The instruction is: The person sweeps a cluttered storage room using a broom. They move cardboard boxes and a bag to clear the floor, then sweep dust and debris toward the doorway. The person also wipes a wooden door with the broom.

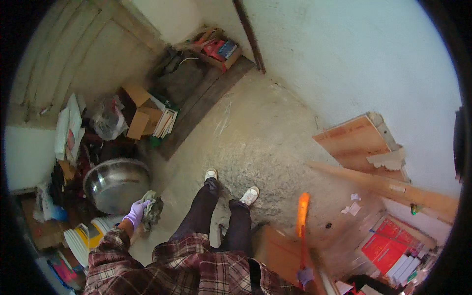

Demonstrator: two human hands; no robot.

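Note:
My left hand [137, 214], in a thin purple glove, grips a crumpled grey-green cloth [152, 212]. The cloth hangs just right of a large stainless steel basin [120, 186]. A white bucket with a yellow patch [86, 236] stands below the basin, near my left forearm. Low at the right, my right hand [305, 276], also in a purple glove, is closed around the lower end of a slim red-orange shaft. That long-handled tool [302, 217] has a thicker bright orange upper part and points away from me. Its exact kind is unclear.
An open cardboard box of books [147, 120] and a clear plastic bag [108, 120] lie left. Farther off sits a filled carton [230, 59]. Boards [356, 143] lean on the right wall, with a long plank [368, 182] below. Paper scraps [352, 209] litter the concrete floor [265, 121].

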